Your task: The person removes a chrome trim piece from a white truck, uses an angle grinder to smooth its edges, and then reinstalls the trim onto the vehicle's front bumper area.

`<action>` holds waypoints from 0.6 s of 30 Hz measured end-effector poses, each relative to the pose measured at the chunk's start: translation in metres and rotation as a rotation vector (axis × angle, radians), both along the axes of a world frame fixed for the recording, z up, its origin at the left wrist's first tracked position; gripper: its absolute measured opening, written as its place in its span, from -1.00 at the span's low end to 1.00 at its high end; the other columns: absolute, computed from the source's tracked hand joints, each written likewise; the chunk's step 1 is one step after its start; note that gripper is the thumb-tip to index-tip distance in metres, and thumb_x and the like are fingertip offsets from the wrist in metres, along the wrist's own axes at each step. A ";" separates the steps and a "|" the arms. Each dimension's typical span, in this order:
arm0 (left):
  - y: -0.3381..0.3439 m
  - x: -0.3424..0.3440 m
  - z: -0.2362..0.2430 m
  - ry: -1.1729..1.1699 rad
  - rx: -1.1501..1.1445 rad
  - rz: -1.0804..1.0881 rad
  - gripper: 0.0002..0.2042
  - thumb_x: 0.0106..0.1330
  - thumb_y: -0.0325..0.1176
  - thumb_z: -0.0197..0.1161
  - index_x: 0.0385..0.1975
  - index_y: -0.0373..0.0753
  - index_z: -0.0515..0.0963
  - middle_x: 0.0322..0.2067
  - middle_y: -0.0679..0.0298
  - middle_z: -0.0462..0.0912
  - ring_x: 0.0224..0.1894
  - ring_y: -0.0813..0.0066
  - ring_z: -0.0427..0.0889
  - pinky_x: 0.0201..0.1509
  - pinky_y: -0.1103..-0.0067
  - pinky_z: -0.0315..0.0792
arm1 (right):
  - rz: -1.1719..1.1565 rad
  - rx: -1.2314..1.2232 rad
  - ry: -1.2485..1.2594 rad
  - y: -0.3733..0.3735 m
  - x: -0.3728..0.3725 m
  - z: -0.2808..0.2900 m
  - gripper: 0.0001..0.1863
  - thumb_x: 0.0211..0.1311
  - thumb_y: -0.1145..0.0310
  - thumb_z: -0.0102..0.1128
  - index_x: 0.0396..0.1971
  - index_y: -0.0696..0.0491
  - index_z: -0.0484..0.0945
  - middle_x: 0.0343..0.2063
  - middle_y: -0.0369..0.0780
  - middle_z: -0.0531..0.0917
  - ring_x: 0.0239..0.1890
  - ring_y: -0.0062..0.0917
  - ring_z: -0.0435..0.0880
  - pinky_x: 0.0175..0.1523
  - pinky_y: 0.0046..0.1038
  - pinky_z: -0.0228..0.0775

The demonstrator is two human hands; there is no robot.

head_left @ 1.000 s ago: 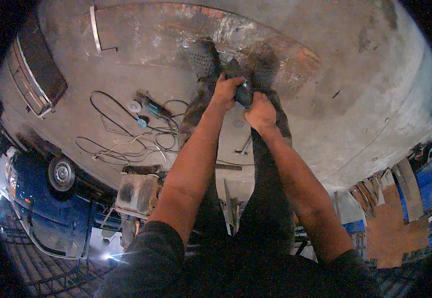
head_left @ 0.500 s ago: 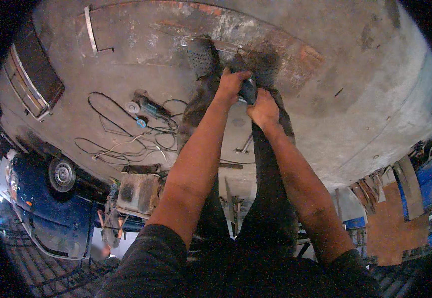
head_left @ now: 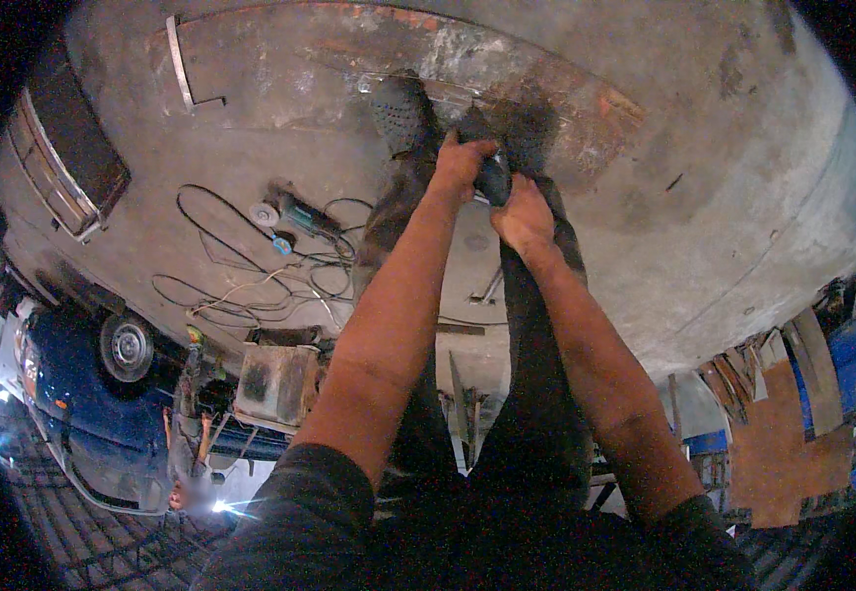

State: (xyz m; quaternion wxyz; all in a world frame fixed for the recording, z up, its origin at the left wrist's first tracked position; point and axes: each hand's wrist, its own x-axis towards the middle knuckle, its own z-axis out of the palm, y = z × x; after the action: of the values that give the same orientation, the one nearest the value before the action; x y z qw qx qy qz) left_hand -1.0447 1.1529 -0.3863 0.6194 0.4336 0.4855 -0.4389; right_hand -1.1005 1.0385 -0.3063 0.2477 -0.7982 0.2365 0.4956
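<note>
Both my hands are closed round a dark, long-bodied power tool (head_left: 492, 179). My left hand (head_left: 461, 165) grips it nearer the front, and my right hand (head_left: 525, 219) holds its rear end. Its far end points down between my shoes and is too dark to make out. Below it lies a curved, rusty metal sheet (head_left: 448, 49) with scraped, pale patches. My left shoe (head_left: 401, 113) and my right shoe (head_left: 529, 128) stand on the sheet's near side.
An angle grinder (head_left: 308, 214) lies on the floor at left amid looped cables (head_left: 241, 313). A stained metal box (head_left: 275, 379) stands nearer. At left are a framed panel (head_left: 68, 167), a blue vehicle (head_left: 103, 414) and another person (head_left: 189, 414). Cardboard (head_left: 778, 443) leans at right.
The other person has moved left beside the blue vehicle, and a bright light now shows near them. My hands and the power tool have barely shifted.
</note>
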 end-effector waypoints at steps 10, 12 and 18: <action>0.010 0.002 -0.003 -0.007 0.005 0.024 -0.65 0.15 -0.50 0.31 -0.02 -0.31 0.50 -0.21 0.12 0.68 -0.27 0.24 0.69 -0.19 0.34 0.60 | 0.020 0.004 -0.003 0.011 -0.004 -0.009 -0.38 -0.04 0.26 0.26 0.09 0.16 0.39 0.01 0.04 0.55 0.07 -0.06 0.56 0.17 -0.16 0.44; 0.015 0.002 -0.006 0.004 -0.004 0.077 -0.61 0.14 -0.53 0.31 -0.01 -0.32 0.44 -0.22 0.09 0.65 -0.26 0.21 0.67 -0.19 0.32 0.60 | 0.018 -0.005 0.045 0.012 0.013 0.000 -0.37 -0.05 0.26 0.27 0.09 0.16 0.40 0.00 0.02 0.56 0.06 -0.08 0.57 0.14 -0.16 0.46; 0.013 0.008 -0.004 -0.314 0.148 -0.409 -0.70 0.21 -0.46 0.25 -0.04 -0.24 0.59 -0.15 0.12 0.69 -0.26 0.23 0.70 -0.14 0.30 0.61 | 0.093 -0.024 0.109 0.004 0.040 0.001 -0.42 -0.09 0.22 0.28 0.03 0.10 0.50 -0.05 -0.02 0.63 0.00 -0.07 0.63 0.08 -0.14 0.50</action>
State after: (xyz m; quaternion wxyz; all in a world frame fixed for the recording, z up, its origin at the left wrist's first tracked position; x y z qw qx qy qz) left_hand -1.0370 1.1661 -0.3903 0.5522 0.6295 0.3167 -0.4455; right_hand -1.0602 1.0421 -0.3055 0.2016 -0.7831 0.2181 0.5464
